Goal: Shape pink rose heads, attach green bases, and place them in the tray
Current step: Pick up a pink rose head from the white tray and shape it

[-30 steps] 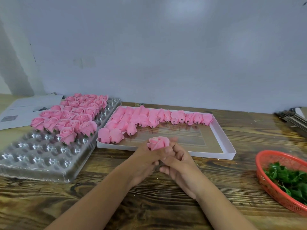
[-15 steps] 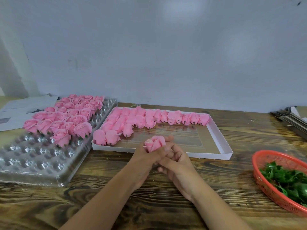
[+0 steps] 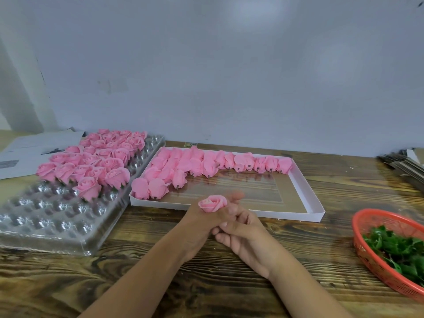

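A pink rose head (image 3: 213, 203) sits upright at the top of my two hands, over the table's middle. My left hand (image 3: 202, 222) grips it from the left with curled fingers. My right hand (image 3: 241, 228) curls against it from the right, fingertips at its base; the base itself is hidden. A clear plastic cell tray (image 3: 52, 216) at the left holds several finished roses (image 3: 98, 161) in its far cells. A white shallow box (image 3: 316, 203) behind my hands holds several unshaped pink rose heads (image 3: 206, 164). A red basket (image 3: 367, 253) at the right holds green bases (image 3: 399, 246).
Papers (image 3: 29, 152) lie at the far left of the wooden table (image 3: 160, 283). A stack of flat grey card pieces (image 3: 406, 164) sits at the far right. A pale wall stands close behind the table.
The rose has turned in my hands, its open top now facing up toward me. My hands stay together at the same spot; the view shifted slightly.
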A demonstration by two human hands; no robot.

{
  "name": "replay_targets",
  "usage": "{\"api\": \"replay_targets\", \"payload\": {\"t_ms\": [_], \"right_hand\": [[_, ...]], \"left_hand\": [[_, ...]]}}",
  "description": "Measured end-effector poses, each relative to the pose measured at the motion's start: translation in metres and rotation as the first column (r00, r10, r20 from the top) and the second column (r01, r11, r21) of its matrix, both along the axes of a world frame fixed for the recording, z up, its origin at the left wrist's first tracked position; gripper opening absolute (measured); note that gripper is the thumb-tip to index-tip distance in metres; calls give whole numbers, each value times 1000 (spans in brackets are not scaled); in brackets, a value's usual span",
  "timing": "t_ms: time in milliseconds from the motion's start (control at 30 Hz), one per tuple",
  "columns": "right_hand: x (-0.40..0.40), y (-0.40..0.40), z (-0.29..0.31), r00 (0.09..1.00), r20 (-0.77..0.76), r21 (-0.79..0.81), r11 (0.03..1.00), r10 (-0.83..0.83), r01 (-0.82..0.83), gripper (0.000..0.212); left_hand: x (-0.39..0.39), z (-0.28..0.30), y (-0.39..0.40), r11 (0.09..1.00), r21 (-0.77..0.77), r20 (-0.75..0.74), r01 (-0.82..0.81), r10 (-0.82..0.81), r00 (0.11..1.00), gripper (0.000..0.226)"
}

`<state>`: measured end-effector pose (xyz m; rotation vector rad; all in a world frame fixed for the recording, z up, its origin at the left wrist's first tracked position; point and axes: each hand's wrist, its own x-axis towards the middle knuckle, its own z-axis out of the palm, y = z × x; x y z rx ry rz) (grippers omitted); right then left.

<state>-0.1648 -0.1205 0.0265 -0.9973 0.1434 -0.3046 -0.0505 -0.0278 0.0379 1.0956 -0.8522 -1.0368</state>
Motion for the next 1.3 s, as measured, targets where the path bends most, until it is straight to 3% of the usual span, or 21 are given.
{"api": "replay_targets", "payload": {"t_ms": [133, 200, 267, 367, 467, 533, 700, 800, 933, 1067, 1133, 1200, 1233, 1300], "right_hand": [[-1, -1, 0, 999, -2, 84, 995, 48, -48, 30], [0, 0, -2, 1000, 3, 49, 999, 7, -7, 36], [4, 5, -6, 992, -5, -162, 979, -127, 124, 38], [10, 15, -11, 915, 35, -527, 770, -403, 359, 39], [11, 19, -14, 858, 90, -646, 626, -505, 436, 39], [11, 19, -15, 860, 95, -674, 603, -501, 426, 40], [7, 14, -6, 944, 11, -489, 821, -330, 293, 22], [4, 12, -4, 989, -59, -239, 963, -138, 121, 16], [1, 8, 1, 996, -68, 71, 996, 50, -45, 18], [0, 4, 2, 990, -78, 170, 980, 117, -103, 21], [2, 5, 0, 992, -118, 114, 993, 47, -34, 24], [5, 8, -3, 982, -142, -65, 991, -123, 115, 18], [6, 11, -4, 961, -139, -203, 956, -241, 210, 16], [8, 16, -7, 889, -74, -485, 795, -451, 363, 30]], "left_hand": [[-1, 1, 0, 1000, 0, 3, -4, 4, 1000, 44], [-3, 3, 0, 999, 1, -9, -45, 45, 999, 44], [-6, 4, -1, 992, 22, -30, -122, 123, 992, 44], [-10, 3, -5, 980, 50, -123, -193, 198, 973, 36], [-13, 1, -6, 977, 39, -200, -209, 213, 956, 33], [-14, 2, -6, 977, 46, -195, -209, 213, 957, 30], [-12, 6, -4, 977, 70, -83, -202, 208, 975, 41], [-7, 5, -1, 984, 64, -40, -166, 168, 985, 48], [-4, 3, 3, 993, 33, 6, -114, 114, 993, 59], [-4, 2, 3, 993, 34, 37, -113, 112, 993, 64], [-3, 1, 2, 985, 56, -1, -160, 161, 987, 59], [-4, 1, -2, 973, 67, -75, -219, 224, 972, 52], [-5, 1, -3, 966, 69, -118, -249, 256, 959, 48], [-7, 1, -6, 956, 76, -205, -283, 292, 934, 46]]}}
